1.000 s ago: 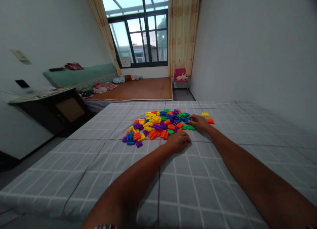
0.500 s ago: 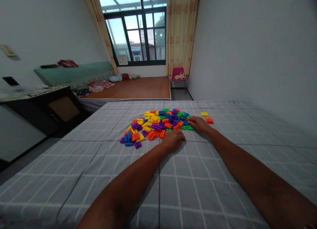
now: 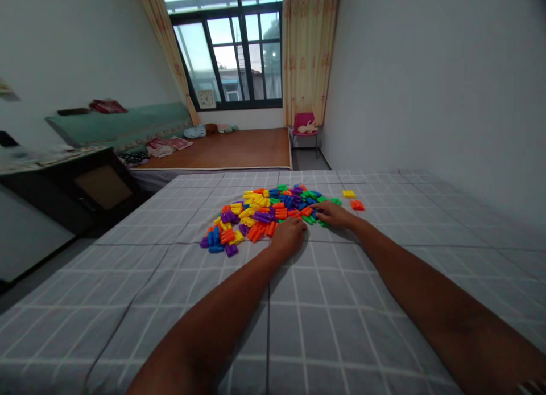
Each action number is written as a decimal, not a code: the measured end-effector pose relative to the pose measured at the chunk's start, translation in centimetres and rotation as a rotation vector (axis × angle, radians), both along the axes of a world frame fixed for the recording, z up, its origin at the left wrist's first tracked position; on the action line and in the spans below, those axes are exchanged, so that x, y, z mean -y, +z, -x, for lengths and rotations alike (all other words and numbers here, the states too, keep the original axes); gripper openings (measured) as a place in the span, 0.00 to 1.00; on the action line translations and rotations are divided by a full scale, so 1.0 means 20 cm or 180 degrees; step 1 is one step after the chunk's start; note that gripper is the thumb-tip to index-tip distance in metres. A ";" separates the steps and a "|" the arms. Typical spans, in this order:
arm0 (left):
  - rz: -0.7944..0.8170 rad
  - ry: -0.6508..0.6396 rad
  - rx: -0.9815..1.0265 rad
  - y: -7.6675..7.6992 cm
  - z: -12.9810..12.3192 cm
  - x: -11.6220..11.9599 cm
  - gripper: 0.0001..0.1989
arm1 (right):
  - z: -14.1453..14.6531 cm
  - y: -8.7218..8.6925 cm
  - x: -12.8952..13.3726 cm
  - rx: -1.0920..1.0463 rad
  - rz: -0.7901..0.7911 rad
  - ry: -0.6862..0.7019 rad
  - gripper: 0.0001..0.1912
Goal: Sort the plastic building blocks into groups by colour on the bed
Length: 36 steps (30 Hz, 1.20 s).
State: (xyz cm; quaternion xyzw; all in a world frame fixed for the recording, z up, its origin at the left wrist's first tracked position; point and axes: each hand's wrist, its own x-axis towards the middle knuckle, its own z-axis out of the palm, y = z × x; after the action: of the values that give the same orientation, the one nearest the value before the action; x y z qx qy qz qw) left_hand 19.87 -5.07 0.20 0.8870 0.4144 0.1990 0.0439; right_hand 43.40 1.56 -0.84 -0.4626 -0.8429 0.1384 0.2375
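Observation:
A heap of small plastic building pieces in yellow, orange, purple, blue and green lies on the grey checked cloth. Against the front edge of the heap rests my left hand, its fingers loosely bent beside the orange pieces. No piece shows in its grasp, though its fingertips are partly hidden. My right hand reaches in from the right with fingers stretched out and apart, touching the green and orange pieces at that side. A yellow piece and an orange piece lie apart, beyond the right hand.
Behind the cloth-covered surface is a bed with a brown mat and some clothes. A dark cabinet stands to the left. A pink chair is near the window, and a white wall runs along the right.
My right hand has shifted slightly left, its fingers spreading over the right-hand pieces. Some green pieces now show behind it. The whole view has shifted a little.

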 end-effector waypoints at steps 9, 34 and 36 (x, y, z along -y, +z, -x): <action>-0.0022 0.0058 0.0028 -0.02 0.02 -0.04 0.15 | 0.06 0.07 0.06 0.0076 0.0382 -0.0133 0.22; 0.0016 0.0027 -0.0108 -0.01 0.02 -0.05 0.15 | -0.53 0.18 0.15 0.0948 0.0567 -0.0848 0.20; 0.0008 0.0052 -0.0129 -0.01 0.01 -0.05 0.15 | -0.52 0.14 0.23 0.1015 0.0439 -0.0895 0.20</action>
State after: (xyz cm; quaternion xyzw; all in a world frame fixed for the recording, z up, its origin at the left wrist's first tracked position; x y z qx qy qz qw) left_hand 19.61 -4.05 -0.03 0.8874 0.4227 0.1808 0.0350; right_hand 53.75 -2.99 2.06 -0.6067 -0.7855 0.0863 0.0860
